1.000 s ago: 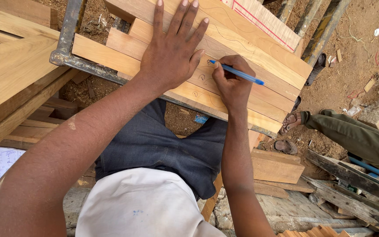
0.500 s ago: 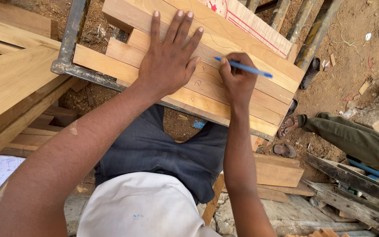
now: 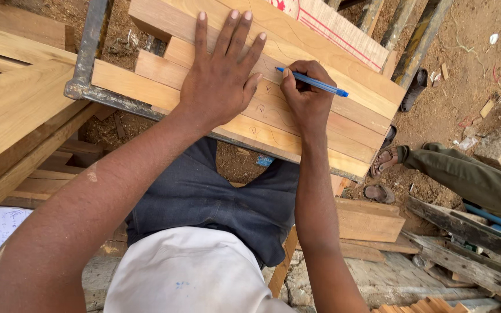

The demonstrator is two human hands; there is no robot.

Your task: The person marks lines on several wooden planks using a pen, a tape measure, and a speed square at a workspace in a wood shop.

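Pale wooden planks [image 3: 297,124], laid side by side across a grey metal frame [image 3: 88,52], fill the top middle of my view, with faint pencilled curves on them that I can barely make out. My left hand [image 3: 218,87] lies flat on them, fingers spread wide, palm pressing down and covering whatever is drawn beneath. My right hand [image 3: 305,98] is closed around a slim blue plastic pen [image 3: 314,82], its tip touching the plank just beside the left hand's little finger; the fingers hide most of the grip, so I see only the barrel sticking out to the right. Above the planks a light board with red lines [image 3: 334,26] runs out of frame at the top. Below, my dark blue trousers [image 3: 215,197] and white shirt [image 3: 187,272] block the ground under the frame. At the right edge another person's olive-green trouser leg [image 3: 471,179] and sandalled foot [image 3: 385,159] show, the rest cut off. More timber [image 3: 13,110] is stacked on the left.
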